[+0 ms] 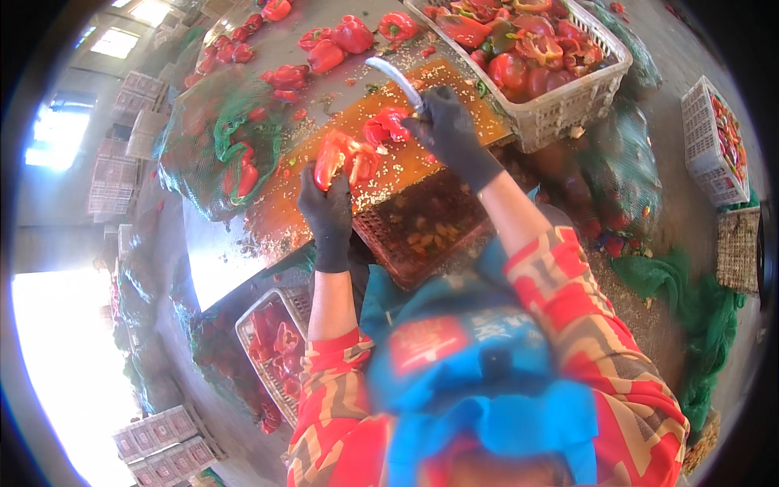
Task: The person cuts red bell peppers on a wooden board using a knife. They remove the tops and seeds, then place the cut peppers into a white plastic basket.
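My left hand (325, 210), in a dark glove, grips a cut red bell pepper (333, 159) over the front of an orange cutting board (401, 170). The pepper's pale inner side shows. In my gloved right hand (453, 131) is a knife with a curved blade (395, 79), pointing up and left, away from the held pepper. Between the hands, another piece of red pepper (387, 125) lies on the board, which is strewn with pale seeds. Several whole red bell peppers (353, 35) rest on the metal table (255, 100) beyond.
A white plastic crate (578, 112) of cut peppers stands at the back right. A dark red crate (389, 259) with scraps sits below the board's front edge. Left are a green mesh sack (201, 140) of peppers and, lower, another crate (286, 405). Green netting (700, 341) lies on the right floor.
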Demonstrator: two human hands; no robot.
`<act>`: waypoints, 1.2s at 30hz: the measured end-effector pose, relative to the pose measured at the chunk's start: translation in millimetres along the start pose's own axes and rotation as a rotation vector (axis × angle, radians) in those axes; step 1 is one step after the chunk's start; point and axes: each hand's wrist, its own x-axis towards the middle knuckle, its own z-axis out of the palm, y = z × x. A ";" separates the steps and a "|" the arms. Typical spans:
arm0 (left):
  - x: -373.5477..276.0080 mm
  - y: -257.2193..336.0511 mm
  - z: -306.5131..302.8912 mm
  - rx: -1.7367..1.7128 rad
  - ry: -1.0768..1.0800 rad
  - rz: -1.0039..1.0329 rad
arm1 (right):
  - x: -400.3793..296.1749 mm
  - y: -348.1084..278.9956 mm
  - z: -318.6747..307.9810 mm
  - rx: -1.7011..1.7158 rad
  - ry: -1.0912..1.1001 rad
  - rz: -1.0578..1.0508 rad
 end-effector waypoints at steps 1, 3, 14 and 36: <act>-1.3 1.9 5.5 0.036 0.035 0.069 | -7.3 -15.2 -3.6 0.249 -0.080 0.147; -3.6 8.2 14.1 0.102 0.016 0.243 | -18.1 -46.9 -2.9 0.743 -0.239 0.442; -37.5 -0.4 -33.8 -0.009 -0.140 0.133 | -51.3 -87.2 19.6 1.117 -0.379 0.602; 33.6 -70.0 -21.4 0.799 -0.254 0.540 | -13.1 -21.8 8.7 0.791 -0.069 0.666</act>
